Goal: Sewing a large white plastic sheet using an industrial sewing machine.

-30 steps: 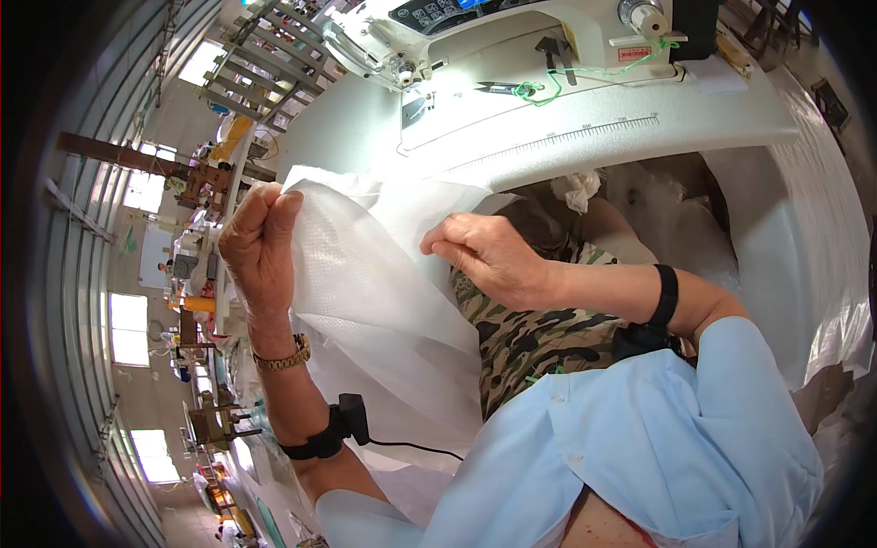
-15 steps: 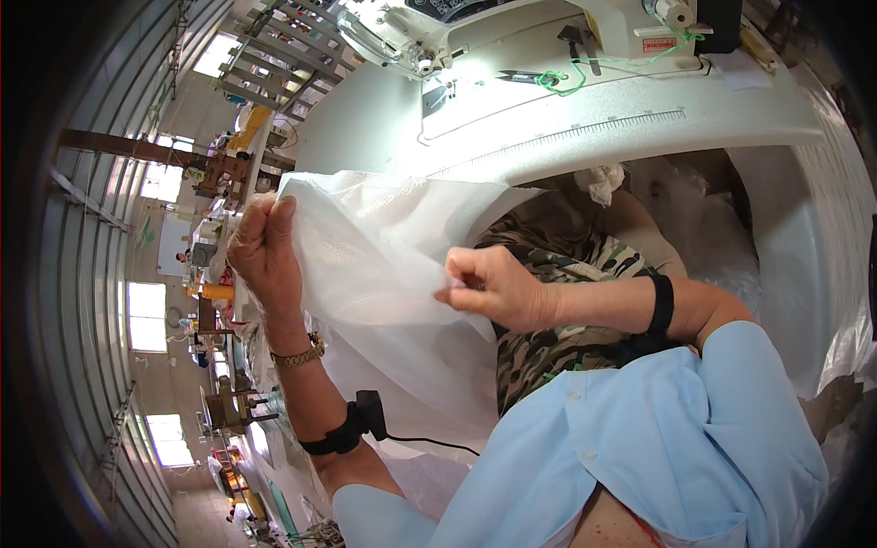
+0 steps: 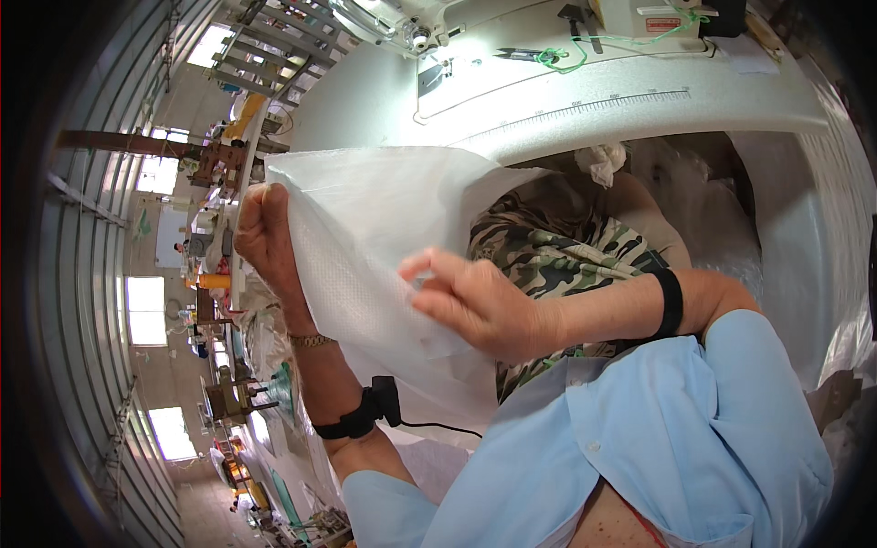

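Note:
A white woven plastic sheet (image 3: 384,201) hangs over my lap, its upper edge lying against the front of the sewing machine table (image 3: 365,114). My left hand (image 3: 265,237) is closed on the sheet's left edge, near its upper corner. In front of the sheet's middle is my right hand (image 3: 484,306), slightly smeared by motion. Its thumb and curled forefinger stand apart, with nothing visible between them. I cannot tell whether its fingertips touch the sheet.
The sewing machine's lit needle area (image 3: 434,78) is at the top. A dark pointed tool (image 3: 525,54) and green thread (image 3: 571,64) lie on the table. Crumpled white material (image 3: 601,164) sits below the table edge. A cable runs from my left wrist band (image 3: 361,416).
My right hand has shifted left across the sheet, and its fingers have spread. My left hand still grips the edge, turned slightly. The sheet's upper part has risen and flattened.

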### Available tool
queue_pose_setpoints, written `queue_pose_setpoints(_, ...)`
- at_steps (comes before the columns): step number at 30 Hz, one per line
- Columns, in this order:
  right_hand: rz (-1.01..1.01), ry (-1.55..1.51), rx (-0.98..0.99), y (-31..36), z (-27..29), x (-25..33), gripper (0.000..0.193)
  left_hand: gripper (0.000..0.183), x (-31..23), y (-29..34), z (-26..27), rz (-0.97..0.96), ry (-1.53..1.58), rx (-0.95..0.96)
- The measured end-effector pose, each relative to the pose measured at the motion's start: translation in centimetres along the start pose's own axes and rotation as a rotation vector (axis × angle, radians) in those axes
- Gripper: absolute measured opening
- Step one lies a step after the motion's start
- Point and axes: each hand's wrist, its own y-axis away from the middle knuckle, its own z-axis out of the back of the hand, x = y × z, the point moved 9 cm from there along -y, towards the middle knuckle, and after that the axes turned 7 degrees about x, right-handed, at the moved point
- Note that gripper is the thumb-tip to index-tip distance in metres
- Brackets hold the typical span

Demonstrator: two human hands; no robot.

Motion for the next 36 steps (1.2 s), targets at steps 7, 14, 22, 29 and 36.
queue_pose_setpoints(7,-0.500,-0.668,0.126,-1.1,-2.2,-5.2,0.031,0.028,-0.4,-0.1,-0.2,0.000,-0.041,0.010)
queue_pose_setpoints(14,-0.364,-0.300,-0.020,-0.2,1.6,-3.0,0.016,0.029,-0.1,0.2,0.2,0.028,-0.056,-0.033)
queue_pose_setpoints(22,-0.294,-0.471,-0.064,0.5,0.5,-2.5,0.021,0.029,0.3,0.1,0.6,-0.008,-0.101,-0.029)
queue_pose_setpoints(29,-0.237,-0.056,-0.013,-0.3,2.6,-1.3,0.024,0.028,-2.7,0.6,3.1,-0.135,-0.283,-0.101)
queue_pose_setpoints(36,-0.069,0.219,-0.153,-4.6,8.7,-0.3,0.022,0.020,-11.5,2.1,1.9,-0.446,-0.470,-0.099)
